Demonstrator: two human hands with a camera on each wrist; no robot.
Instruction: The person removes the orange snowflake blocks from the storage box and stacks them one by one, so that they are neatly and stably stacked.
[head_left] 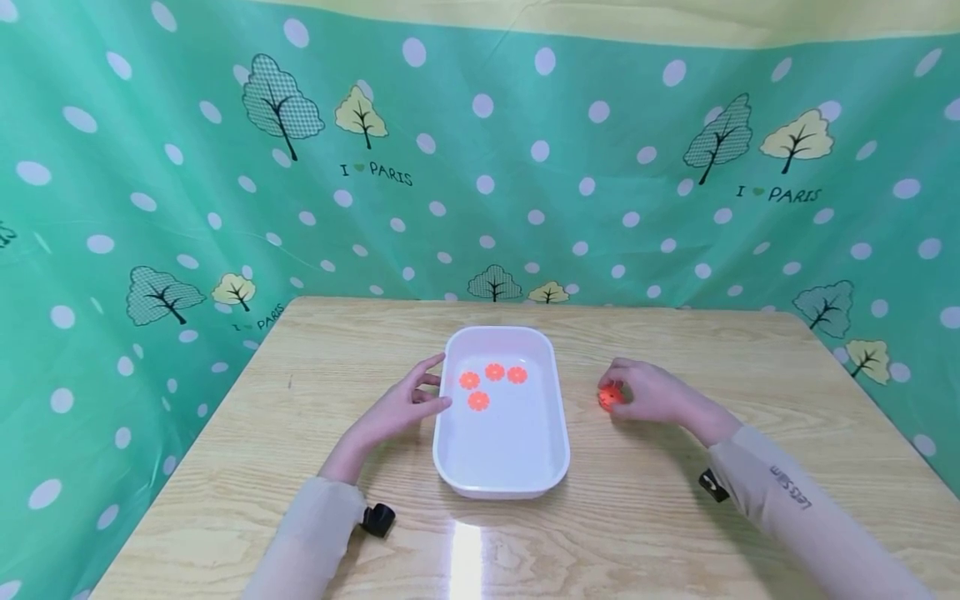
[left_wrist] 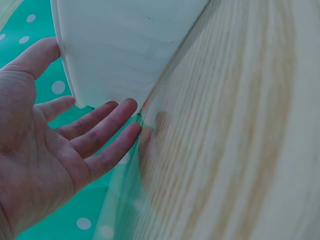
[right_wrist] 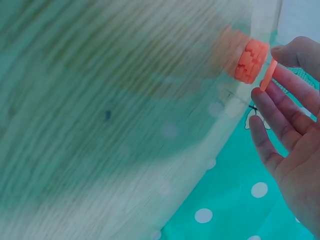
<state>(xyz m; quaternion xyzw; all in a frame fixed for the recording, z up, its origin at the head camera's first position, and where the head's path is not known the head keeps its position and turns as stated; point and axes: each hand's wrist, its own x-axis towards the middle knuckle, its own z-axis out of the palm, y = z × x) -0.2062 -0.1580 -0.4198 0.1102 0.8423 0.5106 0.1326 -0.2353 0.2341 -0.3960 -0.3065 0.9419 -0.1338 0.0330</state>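
Observation:
A white rectangular plastic tub [head_left: 501,454] stands in the middle of the table, with several orange notched discs [head_left: 478,401] lying flat at its far end. At the tub's left side is my left hand [head_left: 408,408], its thumb touching the rim and its fingers extended along the outer wall [left_wrist: 115,50]. To the right of the tub, my right hand [head_left: 648,392] pinches one orange notched disc [right_wrist: 269,76] between thumb and fingers. Just under that disc sits a short stack of orange notched discs [right_wrist: 251,61] on the tabletop; in the head view the fingers partly hide it.
The light wood table [head_left: 360,508] has its far edge close to a green dotted curtain [head_left: 480,167]. Black wrist cameras [head_left: 378,520] are strapped under both sleeves. A bright light reflection lies on the wood in front of the tub.

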